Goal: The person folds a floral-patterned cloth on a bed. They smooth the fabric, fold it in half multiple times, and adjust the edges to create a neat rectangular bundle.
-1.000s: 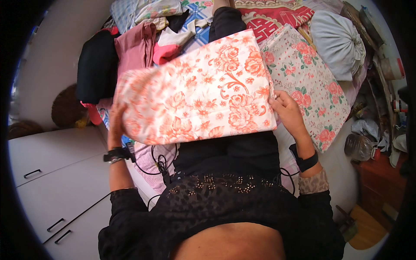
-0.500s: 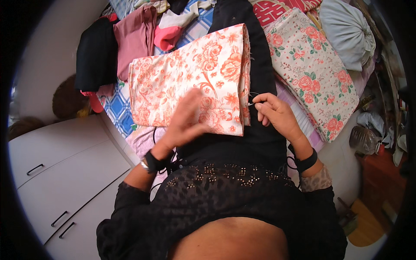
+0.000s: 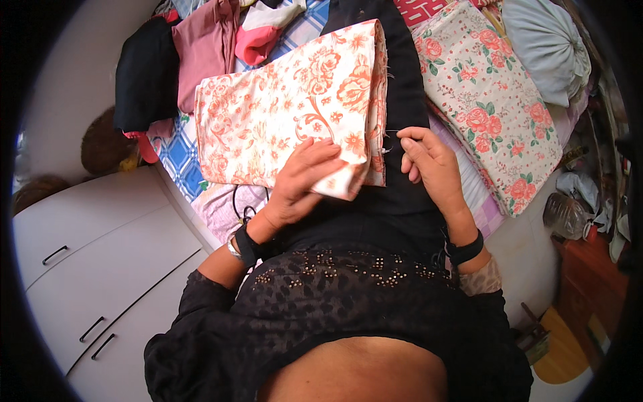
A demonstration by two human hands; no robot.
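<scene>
A folded white cloth (image 3: 268, 100) with orange-red flower print lies across my black-clad lap, its right edge frayed in places. My left hand (image 3: 305, 177) grips its near edge, fingers on top and thumb tucked underneath, and the near right corner is lifted and turned up. Just right of the frayed edge, my right hand (image 3: 434, 164) is closed in a pinch. A thin light thread (image 3: 392, 130) stretches from the cloth's edge to those fingertips.
A second folded floral cloth (image 3: 482, 107) lies to the right, beside a grey-blue gathered bundle (image 3: 546, 50). Black (image 3: 147, 74) and pink garments (image 3: 206, 53) are heaped far left on a blue checked cover (image 3: 175, 159). A white cabinet (image 3: 94, 254) stands at left.
My left hand, spread flat over the cloth before, has closed on its near edge and turned the corner up. The right hand has shifted slightly away from me, still pinching.
</scene>
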